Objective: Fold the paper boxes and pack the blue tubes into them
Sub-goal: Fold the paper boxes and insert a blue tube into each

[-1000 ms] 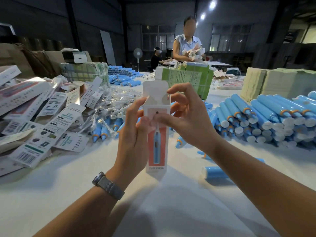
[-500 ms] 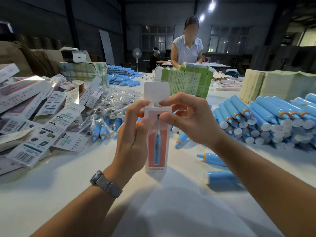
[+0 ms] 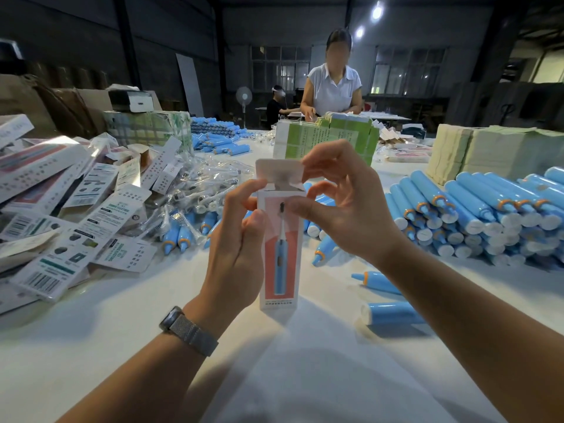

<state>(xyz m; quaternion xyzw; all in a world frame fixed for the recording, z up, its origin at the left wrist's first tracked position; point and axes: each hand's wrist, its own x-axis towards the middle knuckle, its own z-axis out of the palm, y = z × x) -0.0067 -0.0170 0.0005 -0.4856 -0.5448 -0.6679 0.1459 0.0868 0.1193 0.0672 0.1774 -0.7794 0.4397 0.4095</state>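
The paper box (image 3: 281, 251) stands upright at the middle of the white tabletop (image 3: 122, 331), its lower end near or on the surface and its top flap (image 3: 279, 170) raised. The left hand (image 3: 236, 239) grips the box's left edge, thumb on the printed front and fingers curled behind. The right hand (image 3: 341, 206) pinches at the top, forefinger on the flap's right corner and thumb pressed against the front just below the opening; its other fingers are spread loosely.

The box looks like thin card: light, easily creased, likely to buckle if squeezed mid-panel. It is best held along its folded edges, with the flap worked at its score line.

Right of the box lies a stacked pile of blue tubes (image 3: 476, 215), with two loose tubes (image 3: 393, 312) nearer. These seem smooth, rigid and prone to rolling, so a grip round the barrel suits them. Left of the box sit flat cartons (image 3: 76, 209) and bagged brush heads (image 3: 195, 184).
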